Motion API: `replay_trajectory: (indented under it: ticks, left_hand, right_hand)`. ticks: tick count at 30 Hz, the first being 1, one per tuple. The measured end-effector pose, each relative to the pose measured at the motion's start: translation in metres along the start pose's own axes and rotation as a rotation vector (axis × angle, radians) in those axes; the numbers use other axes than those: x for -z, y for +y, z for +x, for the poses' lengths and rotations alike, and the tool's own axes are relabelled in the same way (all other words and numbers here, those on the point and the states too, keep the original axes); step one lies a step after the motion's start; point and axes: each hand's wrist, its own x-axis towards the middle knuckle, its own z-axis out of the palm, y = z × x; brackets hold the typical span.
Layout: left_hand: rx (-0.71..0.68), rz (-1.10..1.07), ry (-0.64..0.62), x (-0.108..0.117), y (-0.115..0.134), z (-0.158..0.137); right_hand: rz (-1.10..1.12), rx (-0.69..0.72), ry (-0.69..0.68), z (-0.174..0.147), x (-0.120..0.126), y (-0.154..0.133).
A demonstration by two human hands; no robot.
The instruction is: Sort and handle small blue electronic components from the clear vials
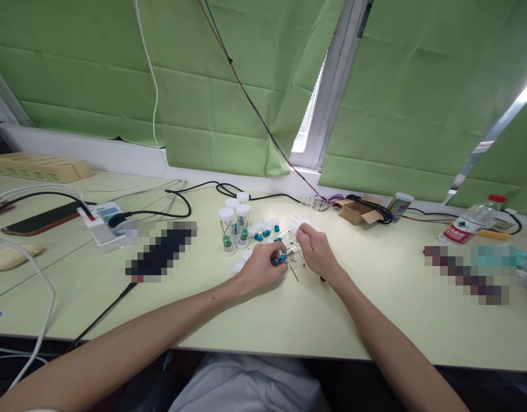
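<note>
My left hand [263,268] is closed with its fingers curled round a small blue-headed metal piece [281,259]. Close beside it, my right hand [315,247] makes a pinch; what lies between its fingertips is too small to make out. Clear plastic and thin metal bits show between the two hands, partly hidden by the fingers. Left of them stand several clear tubes [242,224] with white caps, some with green balls inside. More small blue pieces [266,233] lie on the table just beyond my left hand, and thin metal rods [293,271] lie below the fingers.
White caps [237,266] lie by my left wrist. Farther left are a white power strip [100,229], a dark phone [46,218] and cables. At the back right stand an open cardboard box [358,213], a can [400,206] and a plastic bottle [468,222].
</note>
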Motion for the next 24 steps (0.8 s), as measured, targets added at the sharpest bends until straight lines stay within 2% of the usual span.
replay_trajectory:
  ticks: [11,24]
  left_hand:
    - [-0.003,-0.010,-0.027,0.0011,0.0021,-0.0018]
    - [-0.009,-0.004,-0.014,0.0017,0.0059,-0.0021]
  right_hand:
    - [-0.007,-0.041,0.055,0.0003,-0.0008,-0.0029]
    - [-0.009,-0.008,0.007,-0.0003,0.0015,0.0007]
